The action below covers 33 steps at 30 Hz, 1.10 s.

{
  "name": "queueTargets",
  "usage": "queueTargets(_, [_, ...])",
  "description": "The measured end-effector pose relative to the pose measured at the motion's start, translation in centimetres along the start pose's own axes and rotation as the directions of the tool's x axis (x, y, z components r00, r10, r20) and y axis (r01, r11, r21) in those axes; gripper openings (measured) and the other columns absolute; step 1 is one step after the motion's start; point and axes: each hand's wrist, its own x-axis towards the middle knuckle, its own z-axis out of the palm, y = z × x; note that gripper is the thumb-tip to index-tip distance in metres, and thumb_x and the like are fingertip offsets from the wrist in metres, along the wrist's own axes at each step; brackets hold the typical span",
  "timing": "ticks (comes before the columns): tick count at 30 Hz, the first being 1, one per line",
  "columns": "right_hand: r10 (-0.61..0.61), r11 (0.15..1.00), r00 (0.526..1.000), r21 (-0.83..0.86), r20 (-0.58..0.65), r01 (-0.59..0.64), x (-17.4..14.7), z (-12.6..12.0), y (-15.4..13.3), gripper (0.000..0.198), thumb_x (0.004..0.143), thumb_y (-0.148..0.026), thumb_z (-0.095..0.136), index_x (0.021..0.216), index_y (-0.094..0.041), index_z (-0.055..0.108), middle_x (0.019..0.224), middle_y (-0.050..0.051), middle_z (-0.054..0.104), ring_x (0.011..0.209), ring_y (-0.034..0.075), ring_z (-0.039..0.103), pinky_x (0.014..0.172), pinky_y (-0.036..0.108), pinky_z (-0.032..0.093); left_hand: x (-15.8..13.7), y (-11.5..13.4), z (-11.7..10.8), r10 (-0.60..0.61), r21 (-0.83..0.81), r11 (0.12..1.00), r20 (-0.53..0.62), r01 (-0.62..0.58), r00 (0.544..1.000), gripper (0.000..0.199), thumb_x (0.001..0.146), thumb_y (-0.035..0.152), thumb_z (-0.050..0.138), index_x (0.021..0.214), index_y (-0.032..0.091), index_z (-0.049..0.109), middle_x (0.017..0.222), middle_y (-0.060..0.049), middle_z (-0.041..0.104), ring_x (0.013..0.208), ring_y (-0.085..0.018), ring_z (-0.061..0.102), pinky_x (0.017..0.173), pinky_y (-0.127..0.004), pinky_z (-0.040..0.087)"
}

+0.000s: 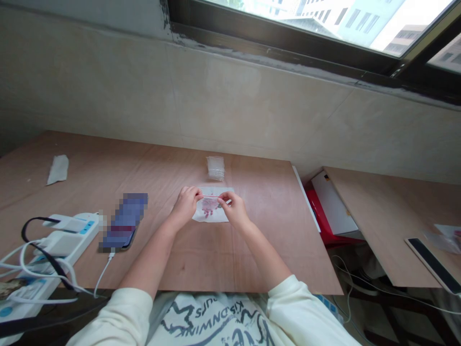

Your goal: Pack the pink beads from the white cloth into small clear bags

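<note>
My left hand [187,201] and my right hand [235,207] pinch the two ends of the red-lined top edge of a small clear zip bag [210,202]. The bag is above a white sheet of paper [220,217] that lies on the table. Small dark-red pieces [209,212] show at the bag's lower part; whether they are inside it or on the paper I cannot tell. Just beyond the paper sits a stack of clear plastic bags [216,168].
On the wooden table [270,240] a phone [124,221] charges at left beside a white power strip [77,230] with tangled cables. A white scrap [58,169] lies at far left. Across a gap at right, a second table [389,211] holds a dark-screened device [434,264].
</note>
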Motion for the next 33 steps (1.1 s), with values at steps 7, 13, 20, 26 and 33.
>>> queueTargets(7, [0.089,0.994,0.995,0.064,-0.04,-0.086,0.6,0.0,-0.6,0.005,0.059,-0.016,0.052,0.055,-0.017,0.054,0.052,-0.003,0.048,0.052,0.01,0.044,0.054,0.023,0.035,0.3,0.9,-1.3,-0.003,-0.139,0.99,0.114,0.019,0.993,0.01,0.073,0.024,0.046,0.066,0.018,0.05,0.071,-0.003,0.053,0.075,-0.019,0.045,0.065,-0.028,0.035])
queueTargets(13, [0.002,1.0,0.999,0.003,0.042,-0.002,0.8,-0.2,-1.1,0.006,0.061,-0.021,0.054,0.062,-0.017,0.058,0.061,0.0,0.056,0.061,0.012,0.049,0.059,0.025,0.036,0.6,1.4,-2.0,0.047,-0.141,0.99,0.143,-0.026,0.989,0.012,0.071,0.028,0.05,0.065,0.018,0.054,0.067,-0.002,0.055,0.072,-0.017,0.046,0.064,-0.026,0.035])
queueTargets(20, [0.02,0.996,0.999,0.088,0.041,-0.024,0.3,0.7,-1.0,0.004,0.061,-0.02,0.054,0.059,-0.017,0.056,0.061,0.001,0.055,0.064,0.013,0.048,0.063,0.026,0.037,-0.2,1.5,-1.5,0.078,-0.136,0.989,0.118,-0.062,0.99,0.014,0.073,0.028,0.048,0.066,0.018,0.054,0.069,-0.002,0.056,0.076,-0.017,0.046,0.069,-0.027,0.035])
queueTargets(26, [0.042,0.996,0.999,0.082,0.027,-0.045,-0.5,0.6,-1.4,0.004,0.059,-0.019,0.053,0.057,-0.017,0.053,0.06,-0.001,0.051,0.062,0.012,0.045,0.061,0.025,0.035,-1.0,2.4,-1.4,0.118,-0.187,0.979,0.211,-0.079,0.97,0.017,0.076,0.029,0.044,0.071,0.017,0.055,0.075,-0.002,0.057,0.08,-0.017,0.046,0.073,-0.028,0.035])
queueTargets(33, [0.123,0.921,0.981,0.352,0.15,-0.169,0.0,0.3,-0.9,0.012,0.055,-0.026,0.057,0.056,-0.016,0.05,0.057,-0.003,0.049,0.055,0.009,0.043,0.055,0.022,0.033,-0.7,1.6,-0.8,0.058,-0.204,0.979,0.18,-0.021,0.982,0.019,0.073,0.034,0.048,0.07,0.018,0.058,0.074,-0.002,0.06,0.079,-0.017,0.047,0.07,-0.027,0.036])
